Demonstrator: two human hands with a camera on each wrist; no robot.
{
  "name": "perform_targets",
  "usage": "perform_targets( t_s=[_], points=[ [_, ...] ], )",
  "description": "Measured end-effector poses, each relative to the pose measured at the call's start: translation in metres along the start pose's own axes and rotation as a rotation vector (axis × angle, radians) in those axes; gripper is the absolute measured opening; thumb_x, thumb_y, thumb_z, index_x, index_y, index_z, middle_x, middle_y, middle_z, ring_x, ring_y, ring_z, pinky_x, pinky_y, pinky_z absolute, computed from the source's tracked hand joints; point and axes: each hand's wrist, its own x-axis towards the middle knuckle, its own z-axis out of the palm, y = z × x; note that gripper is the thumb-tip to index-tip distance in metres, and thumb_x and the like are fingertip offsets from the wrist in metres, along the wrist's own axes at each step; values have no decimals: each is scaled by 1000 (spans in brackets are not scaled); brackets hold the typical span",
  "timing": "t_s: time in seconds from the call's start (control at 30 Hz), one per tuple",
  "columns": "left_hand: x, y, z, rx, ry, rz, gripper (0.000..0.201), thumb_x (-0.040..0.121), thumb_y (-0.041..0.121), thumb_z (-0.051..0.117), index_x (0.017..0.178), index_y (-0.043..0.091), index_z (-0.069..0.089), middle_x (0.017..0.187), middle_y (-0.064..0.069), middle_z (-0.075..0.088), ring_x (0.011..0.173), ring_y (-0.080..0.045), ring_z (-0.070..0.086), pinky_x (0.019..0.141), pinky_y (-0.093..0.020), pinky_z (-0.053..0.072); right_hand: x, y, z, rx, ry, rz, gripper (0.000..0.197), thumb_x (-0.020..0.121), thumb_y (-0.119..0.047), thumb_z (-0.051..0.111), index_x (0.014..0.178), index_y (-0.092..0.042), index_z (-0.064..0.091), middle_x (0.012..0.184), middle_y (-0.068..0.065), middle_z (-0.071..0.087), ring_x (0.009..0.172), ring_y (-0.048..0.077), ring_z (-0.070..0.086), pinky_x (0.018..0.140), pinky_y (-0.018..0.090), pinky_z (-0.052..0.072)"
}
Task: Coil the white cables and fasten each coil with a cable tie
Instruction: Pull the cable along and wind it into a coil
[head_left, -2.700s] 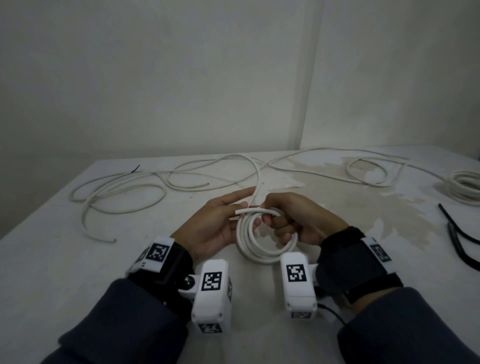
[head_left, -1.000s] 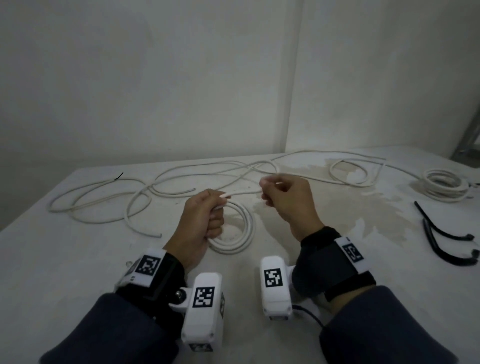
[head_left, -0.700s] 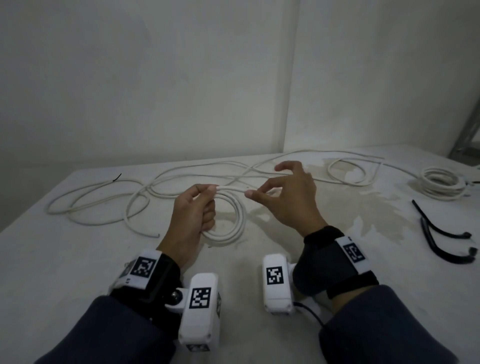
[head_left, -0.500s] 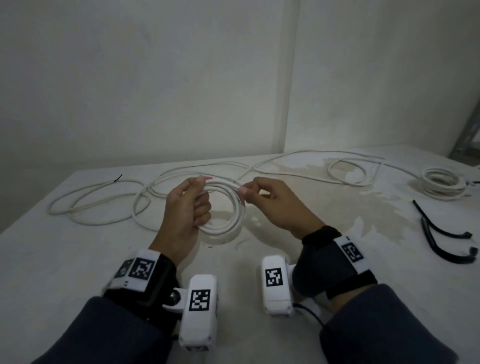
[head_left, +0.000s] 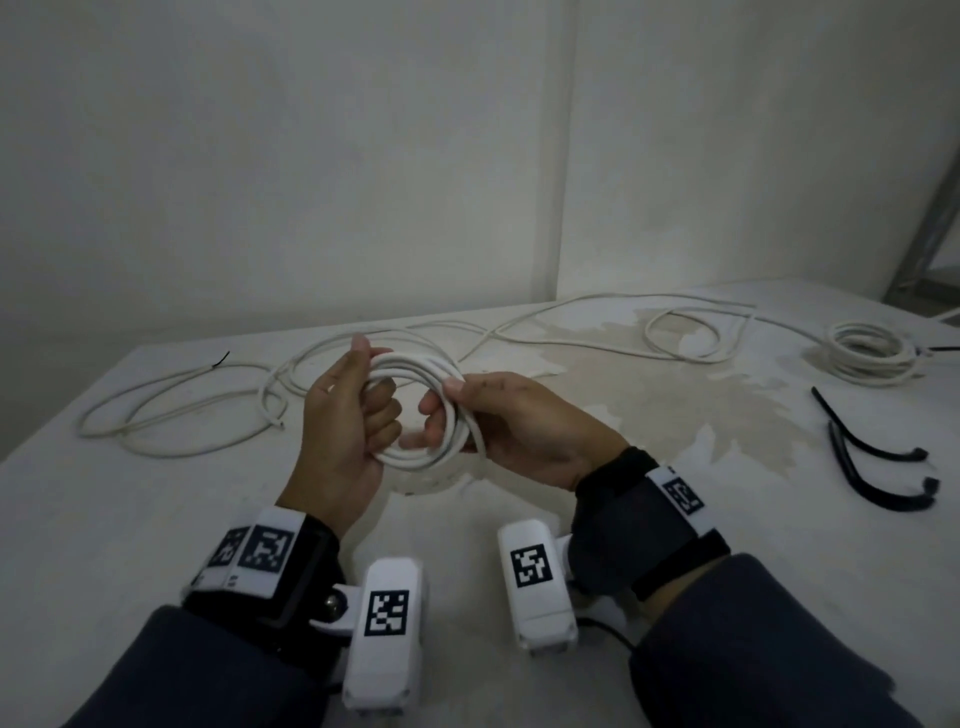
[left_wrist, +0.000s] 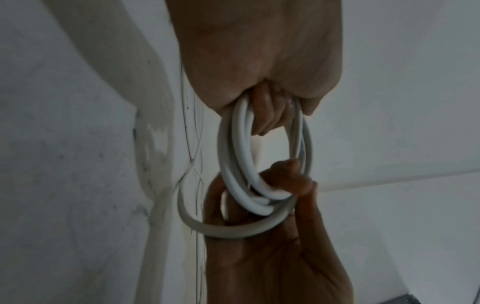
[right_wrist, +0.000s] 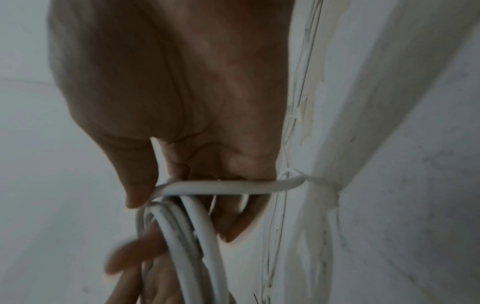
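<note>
Presently, in the head view, the coil (head_left: 423, 410) of white cable is held above the table (head_left: 156, 519), near the middle of the scene. The left hand (head_left: 343, 426) has its grip closed on the coil's left side, fingers curled through the loop. The right hand (head_left: 514, 426) has its grip closed on the right side, thumb on top. Loose white cable (head_left: 176, 410) lies in slack curves on the far left of the table. A finished coil (head_left: 872, 356) rests at the far right, and two black cable ties (head_left: 878, 467) lie on the right, well apart from both hands.

In the left wrist view, the turns appear round, smooth and semi-rigid; several lie bundled, while one outer turn (left_wrist: 233, 231) sags away from the bundle across the right hand's palm.

In the right wrist view, a single strand (right_wrist: 228, 187) crosses the bundle under the thumb (right_wrist: 135, 176). The picture is blurred at its lower edge.

Likely faults: the stiff jacket stores spring, so a relaxed grip on either side could let the turns open. The ties lie out of reach, so one hand must release; the loose outer turn could then slip off before fastening.
</note>
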Motion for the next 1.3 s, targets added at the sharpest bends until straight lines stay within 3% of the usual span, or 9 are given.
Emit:
perform_targets(
  t_s=[0.27, 0.4, 0.53, 0.63, 0.73, 0.83, 0.93, 1.13, 1.3],
  points=[
    [3, -12, 0, -14, 27, -109, 38, 96, 45, 44, 70, 17, 42, 61, -3, 30, 30, -2, 18, 27, -14, 18, 4, 2, 5, 164, -3, -14, 32, 99, -21, 39, 95, 1, 60, 54, -2, 35, 54, 12, 38, 56, 18, 38],
    [0, -14, 7, 5, -42, -103, 36, 99, 40, 39, 69, 18, 40, 45, 7, 26, 33, -2, 22, 32, -14, 25, 9, 5, -1, 157, 83, -28, 32, 101, -26, 38, 82, -5, 53, 47, -8, 31, 44, 7, 34, 47, 15, 33],
    [-3, -15, 13, 153, -8, -180, 48, 92, 57, 37, 88, 15, 58, 66, -2, 53, 60, -13, 53, 59, -25, 50, 13, 5, -8, 369, 205, -86, 35, 102, -28, 37, 75, -8, 47, 44, -9, 32, 41, 5, 29, 50, 17, 26],
    [-8, -17, 8, 221, -52, -406, 57, 88, 65, 39, 83, 11, 56, 64, -6, 57, 55, -19, 54, 55, -29, 48, 14, 1, -16, 600, 255, -159, 34, 102, -29, 37, 76, -9, 47, 44, -8, 34, 40, 5, 29, 42, 14, 30],
    [-14, -19, 8, 433, -203, -603, 62, 94, 57, 38, 91, 0, 62, 69, -13, 66, 57, -22, 64, 50, -26, 52, 12, -1, -17, 753, 175, -186, 37, 100, -33, 38, 74, -10, 50, 47, -8, 31, 42, 6, 32, 48, 15, 33],
    [-16, -21, 10, 349, -185, -633, 50, 99, 41, 44, 112, -5, 57, 98, -23, 71, 80, -27, 72, 68, -32, 61, 11, -2, -10, 815, 99, -211, 34, 98, -35, 38, 76, -12, 49, 48, -8, 33, 44, 6, 35, 60, 18, 36],
    [-10, -19, 9, -31, -74, -543, 28, 97, 16, 51, 113, -6, 56, 115, -26, 65, 89, -26, 68, 77, -33, 58, 11, -4, -6, 839, 126, -237, 35, 98, -35, 38, 75, -12, 50, 48, -7, 34, 45, 7, 38, 63, 20, 41],
    [2, -17, 5, -304, 180, -245, 17, 97, 7, 50, 83, -1, 57, 68, -9, 63, 58, -17, 68, 56, -27, 57, 17, 3, -18, 859, 486, -203, 37, 102, -32, 38, 74, -12, 51, 50, -4, 39, 50, 10, 43, 64, 25, 41],
    [-1, -14, 7, -81, 206, 0, 19, 98, 8, 49, 117, 12, 47, 73, -9, 59, 59, -17, 69, 56, -28, 57, 20, 16, -21, 862, 647, -113, 38, 104, -28, 32, 71, -13, 45, 48, -3, 39, 49, 12, 40, 60, 25, 41]
  ],
)
